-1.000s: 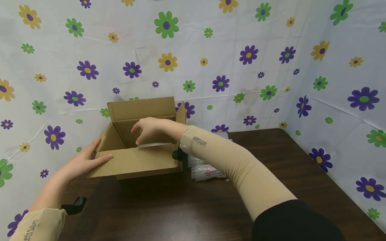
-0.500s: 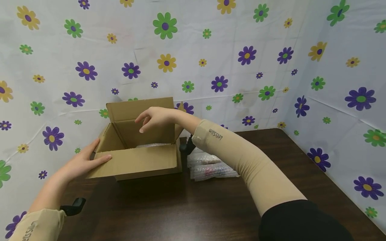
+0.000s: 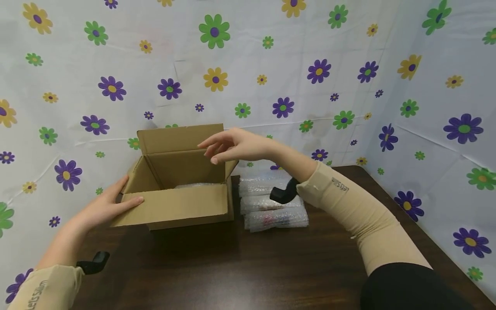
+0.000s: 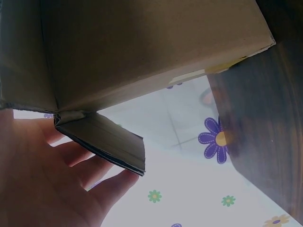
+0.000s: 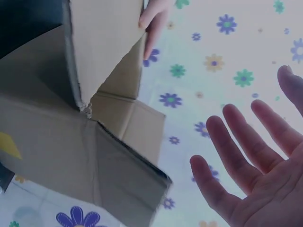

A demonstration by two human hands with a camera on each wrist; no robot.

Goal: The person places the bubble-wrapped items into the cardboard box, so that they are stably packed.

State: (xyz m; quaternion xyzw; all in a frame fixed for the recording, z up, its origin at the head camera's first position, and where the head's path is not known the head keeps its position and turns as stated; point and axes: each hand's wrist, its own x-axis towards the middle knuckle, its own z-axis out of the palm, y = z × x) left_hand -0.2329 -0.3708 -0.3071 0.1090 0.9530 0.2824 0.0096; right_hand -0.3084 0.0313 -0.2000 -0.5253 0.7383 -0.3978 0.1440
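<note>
An open cardboard box (image 3: 174,206) stands on the table, flaps folded outward. My left hand (image 3: 101,210) grips its front left corner, thumb on the front flap. In the left wrist view the fingers of that hand (image 4: 57,175) lie behind the small side flap (image 4: 106,142). Over the right side of the box my right hand (image 3: 246,146) hovers with nothing in it. Its fingers appear loosely spread, apart from the box, in the right wrist view. Inside the box shows the top of a clear plastic wrapping (image 3: 197,185); most of the inside is hidden by the front flap.
Several bubble-wrapped packages (image 3: 277,218) lie in a row right of the box, the nearest showing pink and blue. The dark wooden table (image 3: 217,267) ends at a flower-patterned curtain (image 3: 263,56) at the back and right. Black wrist cameras stick out from both forearms.
My right hand has risen out of the box and moved right, uncovering more of the wrapped packages. The left hand stays on the box corner.
</note>
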